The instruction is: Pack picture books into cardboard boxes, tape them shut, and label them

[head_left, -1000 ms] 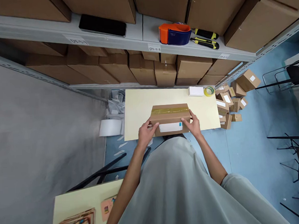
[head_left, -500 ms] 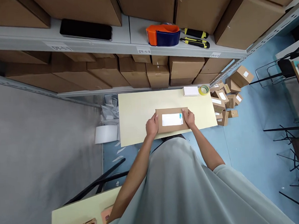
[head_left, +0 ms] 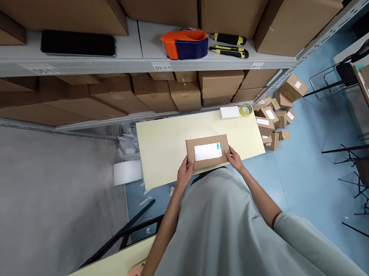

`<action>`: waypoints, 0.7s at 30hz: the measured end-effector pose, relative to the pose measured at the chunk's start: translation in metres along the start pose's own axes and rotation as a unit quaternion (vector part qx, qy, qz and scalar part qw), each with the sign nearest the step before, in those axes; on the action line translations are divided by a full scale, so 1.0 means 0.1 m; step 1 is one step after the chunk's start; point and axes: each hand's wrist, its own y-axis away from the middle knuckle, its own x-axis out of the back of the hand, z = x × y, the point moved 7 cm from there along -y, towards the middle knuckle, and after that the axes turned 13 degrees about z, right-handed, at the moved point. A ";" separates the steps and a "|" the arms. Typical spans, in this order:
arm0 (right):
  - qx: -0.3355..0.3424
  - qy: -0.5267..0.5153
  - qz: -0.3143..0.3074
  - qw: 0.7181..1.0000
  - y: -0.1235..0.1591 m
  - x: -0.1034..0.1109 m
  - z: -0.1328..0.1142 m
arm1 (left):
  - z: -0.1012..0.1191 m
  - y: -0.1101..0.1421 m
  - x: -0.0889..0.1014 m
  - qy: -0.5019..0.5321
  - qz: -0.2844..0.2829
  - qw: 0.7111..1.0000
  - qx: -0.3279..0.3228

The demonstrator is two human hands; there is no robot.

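Observation:
A flat brown cardboard box is at the front edge of the pale yellow table, a white label on its upper face. My left hand grips its left side near the lower corner, thumb on top. At the right side, my right hand holds it with the thumb over the edge and the other fingers around the side. The fingers under the box are hidden. Whether the box rests on the table or is slightly raised, I cannot tell.
White label stack and tape roll lie at the table's back right. Labelled parcels are heaped on the floor beyond. Above, a shelf bears a tape dispenser, box cutters, a black phone-like slab and cartons.
Both hands have slid from the box's upper sides down toward its lower corners, still holding it. The view has shifted and turned slightly.

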 end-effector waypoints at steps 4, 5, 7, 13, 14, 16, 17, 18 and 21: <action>0.028 0.002 -0.022 0.999 -0.01 0.06 -0.12 | 0.13 0.01 -0.07 -0.023 -0.028 0.999 -0.007; 0.027 0.010 -0.016 0.999 -0.07 0.09 -0.16 | 0.19 -0.03 -0.09 -0.026 -0.030 0.999 -0.015; 0.027 0.017 -0.011 0.999 -0.24 0.13 -0.26 | 0.34 -0.12 -0.11 -0.029 -0.025 0.999 -0.032; 0.040 0.031 -0.032 0.998 -0.67 0.09 -0.34 | 0.57 -0.42 -0.22 -0.074 -0.014 0.997 -0.032; 0.038 0.038 -0.037 0.998 -0.69 0.07 -0.31 | 0.55 -0.45 -0.24 -0.088 -0.016 0.996 -0.024; 0.036 0.039 -0.045 0.998 -0.73 0.05 -0.25 | 0.52 -0.48 -0.27 -0.103 -0.020 0.994 -0.007; 0.035 0.034 -0.049 0.998 -0.75 0.05 -0.23 | 0.51 -0.50 -0.28 -0.103 -0.021 0.994 0.000; 0.034 0.026 -0.055 0.998 -0.76 0.05 -0.21 | 0.51 -0.50 -0.28 -0.099 -0.021 0.995 0.005; 0.029 0.008 -0.080 0.996 -0.81 0.08 -0.17 | 0.50 -0.52 -0.28 -0.082 -0.018 0.996 0.020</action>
